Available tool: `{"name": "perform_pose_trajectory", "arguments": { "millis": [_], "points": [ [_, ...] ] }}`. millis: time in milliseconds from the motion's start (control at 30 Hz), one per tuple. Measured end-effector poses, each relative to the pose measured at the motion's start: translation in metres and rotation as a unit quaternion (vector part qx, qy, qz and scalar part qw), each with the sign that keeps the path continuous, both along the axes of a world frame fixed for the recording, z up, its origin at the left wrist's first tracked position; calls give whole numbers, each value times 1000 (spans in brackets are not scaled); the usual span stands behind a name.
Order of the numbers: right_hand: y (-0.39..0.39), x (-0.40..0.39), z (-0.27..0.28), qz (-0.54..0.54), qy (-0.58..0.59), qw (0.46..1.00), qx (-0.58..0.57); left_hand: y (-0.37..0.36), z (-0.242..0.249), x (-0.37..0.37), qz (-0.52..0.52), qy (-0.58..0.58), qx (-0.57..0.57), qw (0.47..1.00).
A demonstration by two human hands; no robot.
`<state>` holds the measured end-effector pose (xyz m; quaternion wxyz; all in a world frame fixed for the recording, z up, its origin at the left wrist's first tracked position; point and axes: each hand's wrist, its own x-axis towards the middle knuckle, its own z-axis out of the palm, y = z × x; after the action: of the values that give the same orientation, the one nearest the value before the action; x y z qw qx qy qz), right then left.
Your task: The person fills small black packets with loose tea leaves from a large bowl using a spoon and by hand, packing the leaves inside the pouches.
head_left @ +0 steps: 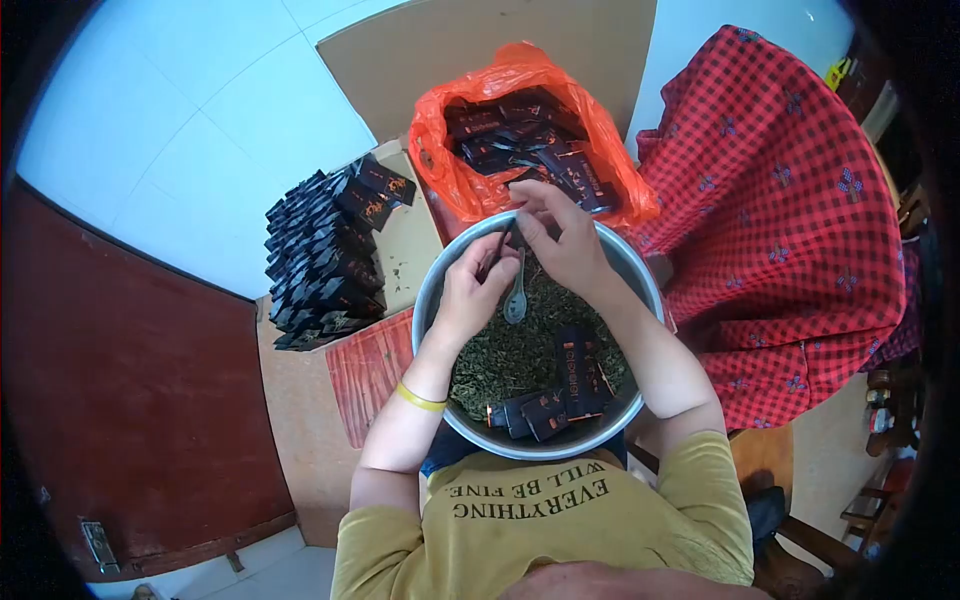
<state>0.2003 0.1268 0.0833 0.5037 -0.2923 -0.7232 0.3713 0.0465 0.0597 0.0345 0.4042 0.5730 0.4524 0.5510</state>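
Observation:
Over the basin, my left hand (pixel 474 286) is closed on a small dark packet (pixel 496 256), seen edge-on and partly hidden by the fingers. My right hand (pixel 562 240) is at the packet's upper end, its thumb and fingers bent around the edge. Below both hands, a patterned spoon (pixel 515 303) lies on dried green leaves (pixel 500 355) that fill the metal basin (pixel 655 290). Several black packets with orange print (pixel 572 385) rest on the leaves on the side nearest me.
Beyond the basin sits an orange plastic bag (pixel 440 165) full of dark packets. Many black packets (pixel 325 265) stand in rows on cardboard (pixel 405 255) at the left. A red checked cloth (pixel 780 230) drapes at the right. Behind the bag is a cardboard panel (pixel 590 45).

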Motion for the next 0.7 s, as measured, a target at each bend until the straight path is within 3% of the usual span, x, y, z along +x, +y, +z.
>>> {"name": "perform_pose_trajectory", "arguments": {
  "millis": [33,67,167,333,400,467,500,567,700],
  "points": [
    [-1,1,2,-10,4,999,39,-1,0,2,32,63,52,996],
    [-1,1,1,-12,6,999,38,-1,0,3,30,65,50,996],
    [-1,2,-3,-32,-7,982,186,-5,5,3,52,103,60,991],
    [-3,5,-5,-38,-24,980,195,-5,4,2,35,45,49,997],
    [-7,5,-1,-38,-80,979,186,-2,2,-2,27,-61,21,998],
    [-9,3,0,-39,-106,977,183,1,3,-3,50,-56,4,997],
    [-10,1,0,1,-130,972,196,3,4,-6,73,-130,-25,989],
    [-15,5,6,77,-203,951,221,5,14,-8,89,-260,-69,959],
    [-25,-2,-7,104,-275,926,239,6,22,-12,112,-394,-158,898]
  ]
}}
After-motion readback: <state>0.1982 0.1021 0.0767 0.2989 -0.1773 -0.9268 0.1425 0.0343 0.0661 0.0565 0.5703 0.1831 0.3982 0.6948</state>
